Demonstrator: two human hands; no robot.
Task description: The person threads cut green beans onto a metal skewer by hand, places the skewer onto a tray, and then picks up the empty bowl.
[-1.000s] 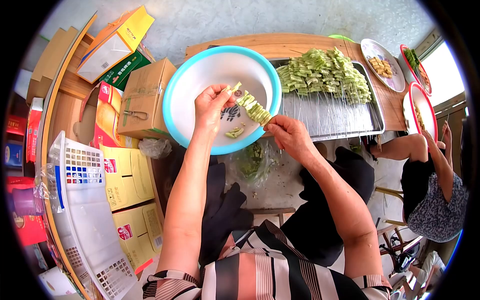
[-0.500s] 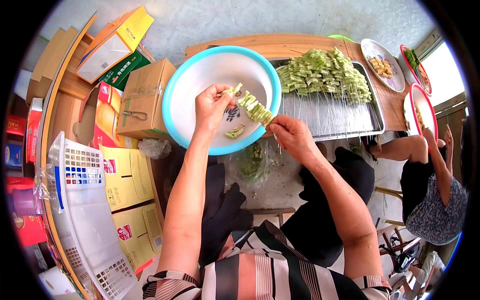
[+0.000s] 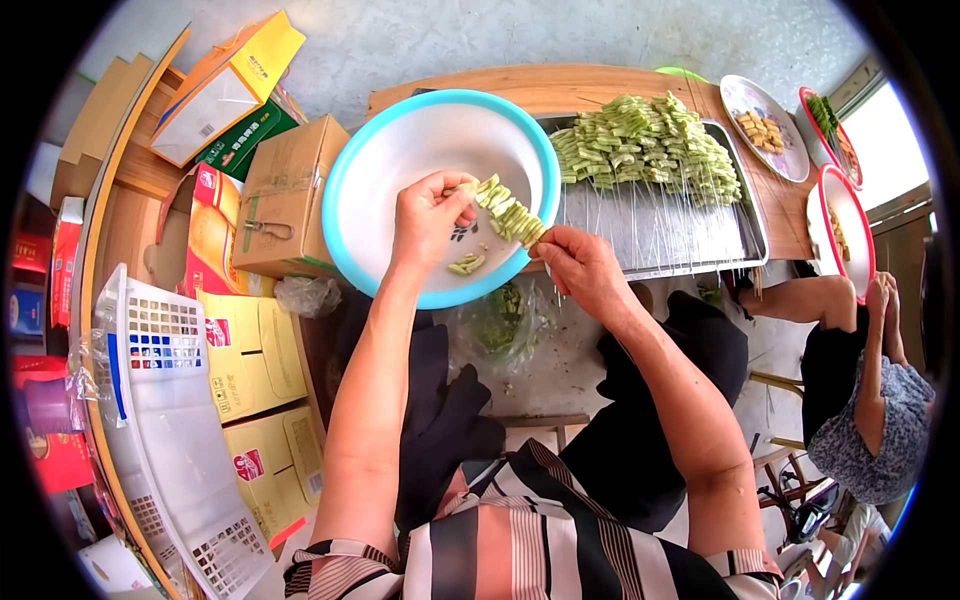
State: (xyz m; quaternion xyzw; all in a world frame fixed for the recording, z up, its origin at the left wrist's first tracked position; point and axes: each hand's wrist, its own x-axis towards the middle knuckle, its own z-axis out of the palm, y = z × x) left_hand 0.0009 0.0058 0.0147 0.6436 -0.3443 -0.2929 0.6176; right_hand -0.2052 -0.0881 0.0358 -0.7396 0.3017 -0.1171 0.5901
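Note:
A white basin [image 3: 345,150] with a light blue rim stands before me, a few green bean pieces [image 3: 467,264] lying inside. Over its right part is a skewer of green bean pieces [image 3: 508,212], tilted down to the right. My right hand [image 3: 580,268] is closed on the skewer's lower right end. At the upper left end, my left hand [image 3: 432,218] pinches bean pieces, partly hidden by its fingers. Right of the basin, a metal tray [image 3: 690,240] holds a large pile of skewered beans [image 3: 650,150], their thin sticks pointing toward me.
A patterned plate [image 3: 790,160] of tan pieces and red-rimmed bowls [image 3: 850,235] are at the right, by a seated person [image 3: 875,420]. Boxes [image 3: 290,200] and a white plastic basket [image 3: 180,440] stand left. A plastic bag [image 3: 505,320] of greens lies below the basin.
My left hand has moved right, bringing its bean pieces up to the skewer's upper end. My right hand has barely moved. The seated person's hands have come together.

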